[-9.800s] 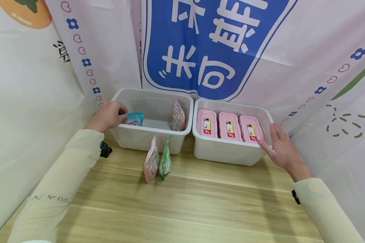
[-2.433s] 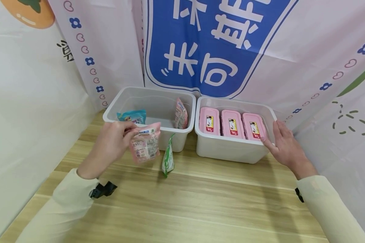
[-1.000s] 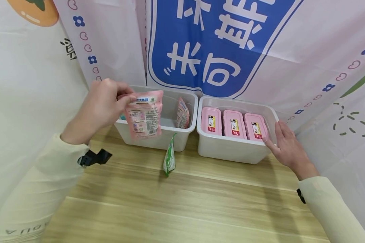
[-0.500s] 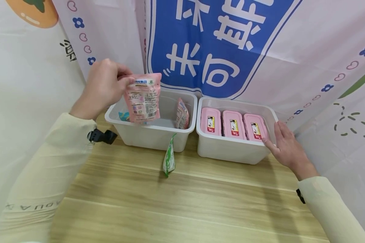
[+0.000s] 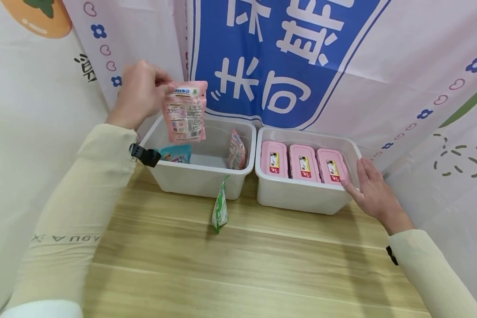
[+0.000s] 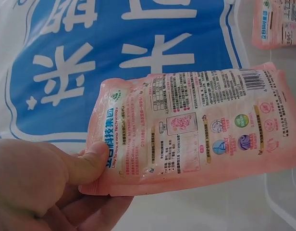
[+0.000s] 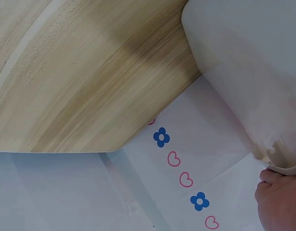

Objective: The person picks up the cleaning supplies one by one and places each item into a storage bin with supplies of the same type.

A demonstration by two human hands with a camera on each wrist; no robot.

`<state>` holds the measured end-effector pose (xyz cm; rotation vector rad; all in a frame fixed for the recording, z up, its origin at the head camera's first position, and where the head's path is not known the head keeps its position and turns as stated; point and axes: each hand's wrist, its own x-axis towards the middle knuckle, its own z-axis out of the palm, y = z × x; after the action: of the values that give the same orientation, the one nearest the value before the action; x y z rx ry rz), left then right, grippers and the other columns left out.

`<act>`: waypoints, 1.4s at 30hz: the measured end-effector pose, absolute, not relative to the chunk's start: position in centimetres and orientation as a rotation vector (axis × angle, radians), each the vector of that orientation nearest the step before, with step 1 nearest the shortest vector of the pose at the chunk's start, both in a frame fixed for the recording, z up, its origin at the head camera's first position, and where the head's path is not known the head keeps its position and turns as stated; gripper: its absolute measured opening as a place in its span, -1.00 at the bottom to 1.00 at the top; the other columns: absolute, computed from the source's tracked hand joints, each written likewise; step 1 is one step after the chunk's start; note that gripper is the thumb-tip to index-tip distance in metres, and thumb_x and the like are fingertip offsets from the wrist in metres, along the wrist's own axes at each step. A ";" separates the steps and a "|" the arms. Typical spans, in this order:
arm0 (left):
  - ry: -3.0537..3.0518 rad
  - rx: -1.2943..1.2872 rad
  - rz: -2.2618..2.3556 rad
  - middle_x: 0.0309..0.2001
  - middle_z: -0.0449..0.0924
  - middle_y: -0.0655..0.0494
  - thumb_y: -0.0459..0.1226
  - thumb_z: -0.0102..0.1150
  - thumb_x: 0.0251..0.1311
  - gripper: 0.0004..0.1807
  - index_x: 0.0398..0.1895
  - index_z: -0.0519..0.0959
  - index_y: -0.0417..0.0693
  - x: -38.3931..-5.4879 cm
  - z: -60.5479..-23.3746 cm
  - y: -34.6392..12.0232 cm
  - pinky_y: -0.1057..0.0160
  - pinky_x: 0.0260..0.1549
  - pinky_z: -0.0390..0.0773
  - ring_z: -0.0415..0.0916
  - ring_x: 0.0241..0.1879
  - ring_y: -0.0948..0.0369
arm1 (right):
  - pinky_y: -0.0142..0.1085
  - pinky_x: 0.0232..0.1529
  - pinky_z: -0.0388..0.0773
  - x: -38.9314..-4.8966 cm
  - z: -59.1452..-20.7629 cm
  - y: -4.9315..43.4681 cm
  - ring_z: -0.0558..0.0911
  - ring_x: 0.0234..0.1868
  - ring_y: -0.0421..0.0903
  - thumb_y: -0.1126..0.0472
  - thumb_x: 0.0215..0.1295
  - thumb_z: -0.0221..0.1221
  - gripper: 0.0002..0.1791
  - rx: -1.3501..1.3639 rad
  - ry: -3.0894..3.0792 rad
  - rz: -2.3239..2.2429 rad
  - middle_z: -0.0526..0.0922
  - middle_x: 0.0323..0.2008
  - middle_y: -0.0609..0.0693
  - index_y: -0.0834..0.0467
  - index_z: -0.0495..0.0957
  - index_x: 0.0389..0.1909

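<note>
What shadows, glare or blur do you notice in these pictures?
Head view: soft shadow and faint sheen on the tan wooden table; left wrist view: print on the pink plastic pouch mostly sharp; right wrist view: dimmer, table shadowed near the white plastic bin.

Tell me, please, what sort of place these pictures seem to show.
Possibly a staged tabletop booth: printed sheets surround the visible far sides of a wood-grain table, where one pale bin holds pouches and a second bin holds pink containers.
</note>
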<state>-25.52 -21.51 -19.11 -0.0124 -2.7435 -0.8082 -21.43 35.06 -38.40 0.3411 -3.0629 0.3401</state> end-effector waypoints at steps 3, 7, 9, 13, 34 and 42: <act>-2.737 0.017 -0.822 0.25 0.70 -0.16 -0.29 0.14 0.55 -0.67 0.25 0.68 -0.17 -26.4 -19.2 -21.7 0.27 -0.20 0.55 0.55 0.10 0.03 | 0.40 0.61 -0.10 -21.6 -38.4 35.0 -0.24 0.70 0.40 -0.34 0.63 -0.20 0.06 0.346 -3.063 0.354 -0.33 0.70 0.39 0.35 -0.39 0.67; -2.714 0.054 -0.836 0.27 0.69 -0.14 -0.29 0.14 0.55 -0.67 0.26 0.67 -0.15 -27.6 -19.5 -21.8 0.26 -0.10 0.59 0.54 0.16 0.04 | 0.41 0.61 -0.11 -21.7 -38.3 35.1 -0.24 0.70 0.40 -0.34 0.62 -0.19 0.06 0.347 -3.069 0.360 -0.35 0.70 0.37 0.33 -0.41 0.68; -2.712 0.072 -0.844 0.30 0.67 -0.13 -0.29 0.12 0.56 -0.66 0.29 0.66 -0.14 -28.2 -19.8 -21.8 0.22 -0.01 0.62 0.53 0.18 0.04 | 0.40 0.62 -0.11 -21.7 -38.3 35.1 -0.24 0.71 0.40 -0.34 0.62 -0.18 0.07 0.343 -3.075 0.357 -0.36 0.70 0.36 0.33 -0.41 0.68; -2.716 0.095 -0.851 0.30 0.66 -0.11 -0.28 0.10 0.58 -0.65 0.30 0.65 -0.12 -29.2 -20.2 -21.7 0.17 0.04 0.64 0.54 0.19 0.04 | 0.40 0.62 -0.11 -21.8 -38.3 35.0 -0.24 0.71 0.39 -0.35 0.62 -0.19 0.07 0.342 -3.080 0.354 -0.37 0.71 0.35 0.33 -0.41 0.68; -2.750 0.129 -0.869 0.29 0.66 -0.19 -0.40 0.06 0.54 -0.65 0.28 0.64 -0.20 -32.8 -22.1 -21.9 0.11 0.15 0.67 0.59 0.18 -0.03 | 0.41 0.61 -0.10 -21.5 -38.5 35.3 -0.23 0.71 0.39 -0.36 0.61 -0.20 0.07 0.311 -3.078 0.342 -0.32 0.70 0.37 0.31 -0.41 0.68; -2.755 0.187 -0.913 0.28 0.66 -0.22 -0.39 0.07 0.54 -0.66 0.26 0.65 -0.21 -33.7 -23.8 -22.8 0.05 0.17 0.66 0.57 0.20 -0.05 | 0.42 0.61 -0.11 -21.5 -38.6 35.4 -0.24 0.71 0.39 -0.35 0.62 -0.21 0.06 0.311 -3.076 0.339 -0.39 0.71 0.33 0.29 -0.43 0.68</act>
<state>-33.74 -22.76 -23.81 0.1867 -2.7548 -0.9132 -21.54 35.39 -38.60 0.3106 -3.0757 0.3392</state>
